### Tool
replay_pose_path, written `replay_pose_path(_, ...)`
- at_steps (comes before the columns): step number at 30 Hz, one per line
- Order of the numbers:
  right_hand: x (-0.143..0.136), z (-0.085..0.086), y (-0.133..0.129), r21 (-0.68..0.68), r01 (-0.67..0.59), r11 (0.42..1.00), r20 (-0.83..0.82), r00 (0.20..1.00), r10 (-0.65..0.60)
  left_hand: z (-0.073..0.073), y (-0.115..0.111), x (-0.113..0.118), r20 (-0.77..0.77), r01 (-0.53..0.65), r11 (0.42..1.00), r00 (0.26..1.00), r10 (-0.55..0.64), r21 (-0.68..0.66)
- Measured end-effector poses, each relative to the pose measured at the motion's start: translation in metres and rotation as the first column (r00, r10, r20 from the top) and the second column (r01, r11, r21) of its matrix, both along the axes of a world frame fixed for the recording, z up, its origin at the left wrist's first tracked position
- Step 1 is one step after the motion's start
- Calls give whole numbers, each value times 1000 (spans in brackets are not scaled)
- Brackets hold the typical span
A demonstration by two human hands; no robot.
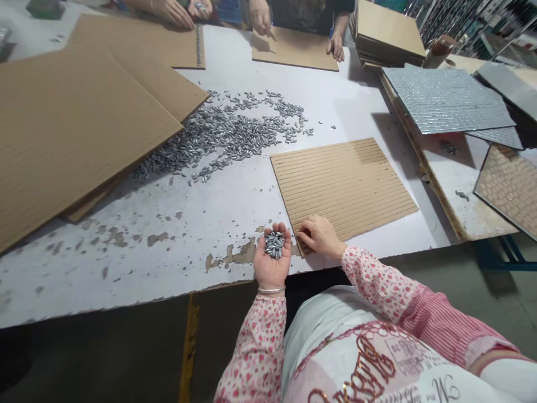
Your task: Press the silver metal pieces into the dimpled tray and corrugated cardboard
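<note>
My left hand (272, 266) is palm up and cupped around a small heap of shiny grey spindle-shaped pieces (274, 244). Beside it, my right hand (321, 236) rests on the near left corner of a brown grooved board (344, 182). Its thumb and fingers are pinched together low over the board; whatever is between them is too small or hidden to make out. Narrow parallel grooves run across this board. Beyond it to the left, a large loose pile of the same grey pieces (235, 131) spreads over the white table (168, 268).
Large brown boards (75, 129) overlap on the left. Across the table, co-workers' hands (260, 17) are over other boards (296, 50). Stacked boards (390, 31) stand at the back right. Silvery filled boards (448, 98) lie on a side table (453, 184).
</note>
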State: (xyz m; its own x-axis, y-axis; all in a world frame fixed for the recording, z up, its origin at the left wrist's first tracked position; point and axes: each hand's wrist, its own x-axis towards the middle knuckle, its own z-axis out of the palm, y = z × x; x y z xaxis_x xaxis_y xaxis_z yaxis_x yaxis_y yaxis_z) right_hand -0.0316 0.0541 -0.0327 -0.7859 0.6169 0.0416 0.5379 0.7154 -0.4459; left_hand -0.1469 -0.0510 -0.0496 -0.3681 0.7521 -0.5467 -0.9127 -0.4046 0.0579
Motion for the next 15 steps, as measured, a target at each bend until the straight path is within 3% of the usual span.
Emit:
replay_pose_path(4,1,-2,2,-22,35,999,-42,998,-36,0,-1,0,-8,4,1000,1000,-4,-5)
replay_pose_path(9,13,-1,15,-184,-111,977,-131,988,87,0,-1,0,-3,2,1000,1000,-2,2)
replay_pose_path(15,17,-6,16,-115,-183,976,-97,980,172,-3,3,0,-33,22,1000,999,-22,11)
